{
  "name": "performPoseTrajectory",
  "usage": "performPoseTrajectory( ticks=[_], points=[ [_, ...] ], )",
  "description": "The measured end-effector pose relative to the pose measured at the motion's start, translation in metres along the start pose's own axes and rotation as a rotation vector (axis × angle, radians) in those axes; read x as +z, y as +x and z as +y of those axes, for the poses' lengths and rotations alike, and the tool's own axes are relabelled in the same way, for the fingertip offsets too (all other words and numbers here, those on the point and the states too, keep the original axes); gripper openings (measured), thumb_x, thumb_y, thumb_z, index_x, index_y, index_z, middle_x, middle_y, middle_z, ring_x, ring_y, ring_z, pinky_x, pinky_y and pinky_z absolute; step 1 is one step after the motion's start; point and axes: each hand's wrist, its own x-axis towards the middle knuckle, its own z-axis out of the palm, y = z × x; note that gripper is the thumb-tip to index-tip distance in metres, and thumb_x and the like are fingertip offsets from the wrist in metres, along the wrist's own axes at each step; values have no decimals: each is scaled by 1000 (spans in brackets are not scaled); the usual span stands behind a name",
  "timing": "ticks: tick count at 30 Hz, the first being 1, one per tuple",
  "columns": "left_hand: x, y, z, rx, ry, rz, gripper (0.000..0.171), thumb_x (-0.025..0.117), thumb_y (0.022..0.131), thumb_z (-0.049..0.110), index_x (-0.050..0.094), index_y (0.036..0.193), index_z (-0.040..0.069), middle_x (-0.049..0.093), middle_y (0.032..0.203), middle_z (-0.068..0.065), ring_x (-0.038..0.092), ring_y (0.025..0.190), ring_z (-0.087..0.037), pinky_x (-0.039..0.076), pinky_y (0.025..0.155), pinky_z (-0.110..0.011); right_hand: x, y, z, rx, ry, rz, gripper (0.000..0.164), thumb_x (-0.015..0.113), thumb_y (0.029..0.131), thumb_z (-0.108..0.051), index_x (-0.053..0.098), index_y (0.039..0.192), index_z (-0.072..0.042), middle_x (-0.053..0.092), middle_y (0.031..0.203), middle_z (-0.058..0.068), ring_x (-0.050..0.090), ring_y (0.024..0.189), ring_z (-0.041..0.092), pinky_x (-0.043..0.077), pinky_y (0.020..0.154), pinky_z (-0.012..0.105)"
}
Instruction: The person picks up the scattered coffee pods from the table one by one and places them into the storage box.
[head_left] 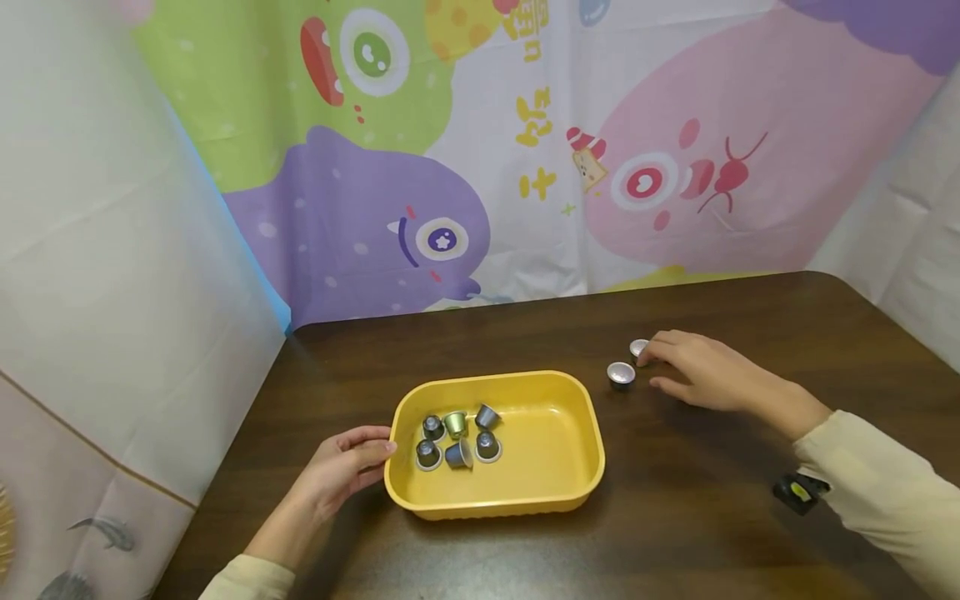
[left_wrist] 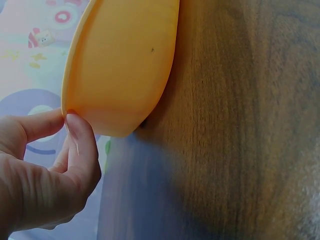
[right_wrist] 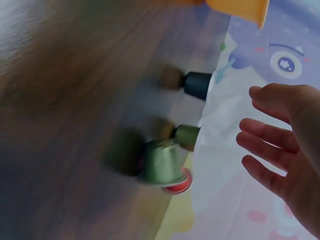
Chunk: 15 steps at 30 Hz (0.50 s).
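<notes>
My left hand pinches the left rim of a yellow tray between thumb and fingers, as the left wrist view also shows. Several coffee capsules lie at the tray's left side, among them a green capsule and a blue capsule. My right hand hovers with loosely bent fingers by two foil-topped capsules on the table. The right wrist view shows its fingers apart and holding nothing, near a dark capsule, a small green capsule, a larger green capsule and a red-lidded capsule.
The dark wooden table carries the tray and capsules. A printed cartoon curtain hangs along its back edge, with pale cloth at the left side. A small black device sits at my right sleeve.
</notes>
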Motion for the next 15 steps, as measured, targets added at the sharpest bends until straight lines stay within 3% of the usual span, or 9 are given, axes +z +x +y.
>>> performPoseTrajectory(
  ticks=[7,15],
  points=[
    [0,0,-1,-3,7,12,43,65,89,14,54,127,-4,70,96,3,65,90,-10,58,82,-28,6,-18,8,-8,-74,58,28,81,74,-12,66,97,-9,63,99,5,61,91,19,53,76,39],
    [0,1,-2,-4,-3,15,44,67,88,14,54,126,-3,70,95,3,65,88,-9,58,80,-27,14,-30,16,-9,-101,93,30,83,70,-12,67,94,-10,61,94,1,59,85,16,51,73,40]
  ],
)
